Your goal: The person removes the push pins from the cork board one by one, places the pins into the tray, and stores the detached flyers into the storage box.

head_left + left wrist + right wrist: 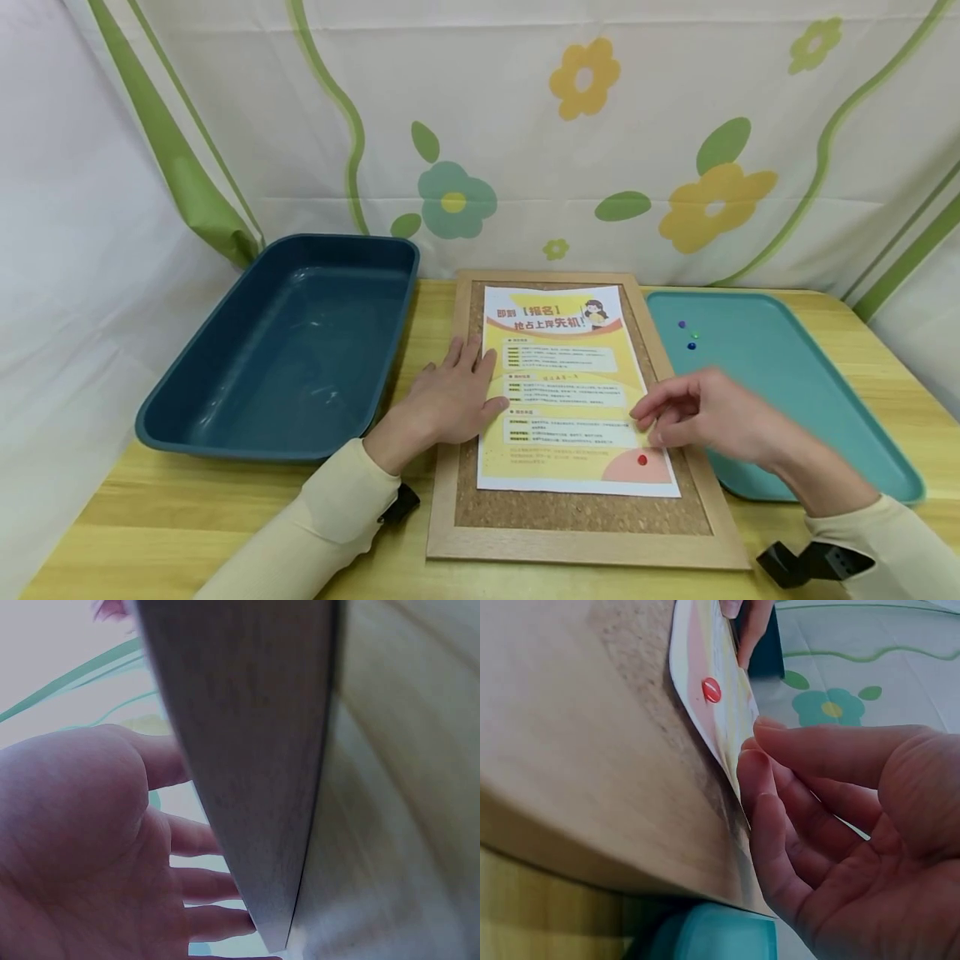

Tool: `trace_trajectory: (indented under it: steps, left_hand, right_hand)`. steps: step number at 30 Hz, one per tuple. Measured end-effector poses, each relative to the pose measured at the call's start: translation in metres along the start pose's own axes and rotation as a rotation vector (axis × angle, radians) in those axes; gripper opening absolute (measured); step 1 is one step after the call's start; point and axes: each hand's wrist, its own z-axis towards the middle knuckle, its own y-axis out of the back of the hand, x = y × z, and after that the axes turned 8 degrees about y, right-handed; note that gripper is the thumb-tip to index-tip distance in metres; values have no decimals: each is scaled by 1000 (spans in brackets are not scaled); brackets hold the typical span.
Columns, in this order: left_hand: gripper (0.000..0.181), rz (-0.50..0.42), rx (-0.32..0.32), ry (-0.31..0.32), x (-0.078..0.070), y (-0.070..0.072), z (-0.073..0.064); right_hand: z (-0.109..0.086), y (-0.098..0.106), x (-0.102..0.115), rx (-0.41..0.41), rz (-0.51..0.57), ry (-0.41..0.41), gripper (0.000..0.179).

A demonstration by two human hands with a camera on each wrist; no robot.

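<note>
A printed poster [562, 392] lies on a wood-framed cork board [592, 512]. A red pushpin [642, 460] sits in the poster's lower right corner and shows in the right wrist view as a glossy red head [712, 690]. My left hand [453, 396] rests on the poster's left edge and the board's frame, fingers spread; in the left wrist view the left hand [82, 825] reaches past the frame's side. Over the poster's right edge, just above the pin, my right hand [708, 417] has loosely bent fingers [769, 840], with nothing visible between them.
To the right, a teal tray [795, 400] carries a purple pin [682, 324], a green pin [696, 336] and a blue pin [692, 346]. A deep dark blue bin [300, 367] stands left of the board. Behind the table hangs a flowered curtain [525, 125].
</note>
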Motion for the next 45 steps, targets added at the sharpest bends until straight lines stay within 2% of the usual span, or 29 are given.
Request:
trace_trajectory:
  steps: [9,29,45]
  left_hand:
    - [74,-2,-6,14,-2,1,-1]
    - [73,6,-1,4,-1,1,0]
    - [73,-8,-3,1,-2,2,-1]
  right_hand:
    - [0,-7,-2,94,25,34,24]
    - [2,-14,3,122,-69,9,13]
    - [4,-11,1,179,-104,59,11]
